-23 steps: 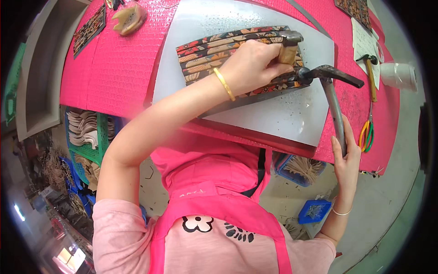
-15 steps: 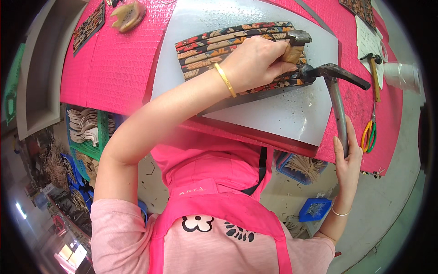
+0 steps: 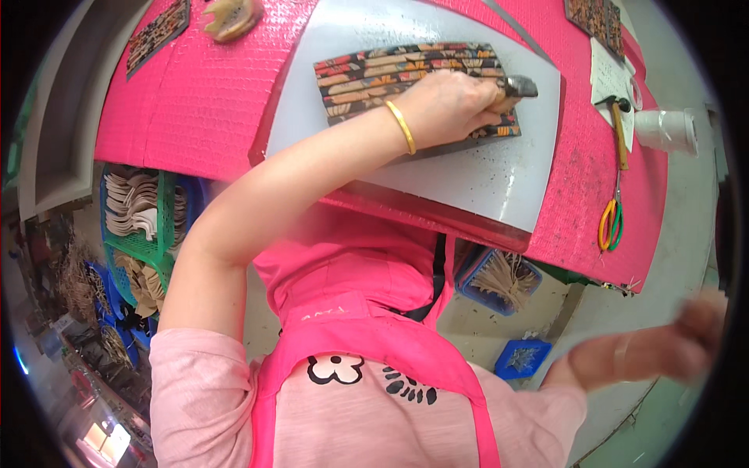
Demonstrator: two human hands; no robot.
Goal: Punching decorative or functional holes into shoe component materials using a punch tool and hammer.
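Observation:
My left hand (image 3: 452, 105) reaches across a floral strip bundle (image 3: 367, 74), dark with red, orange and tan flowers and laid out in narrow parallel rows. Its fingers are closed around a short tool (image 3: 521, 87) with a dark metal end and a tan grip, standing over the bundle's right end. Under the bundle lies a white board (image 3: 499, 179) sprinkled with dark specks. Off the table at the far right, my right hand (image 3: 686, 343) is smeared by motion. Its fingers and anything in them cannot be made out.
A hammer (image 3: 619, 136) and scissors (image 3: 611, 226) with orange and green handles lie on the pink table (image 3: 195, 109), right side. Beyond is a clear-wrapped roll (image 3: 667, 131). Baskets (image 3: 160, 210) of pale curved pieces stand below left; blue trays (image 3: 521, 359) sit below right.
My right hand has swung right and away from the table; the metal hammer it held is no longer visible. My left hand keeps its grip on the tool. The whole view has shifted slightly.

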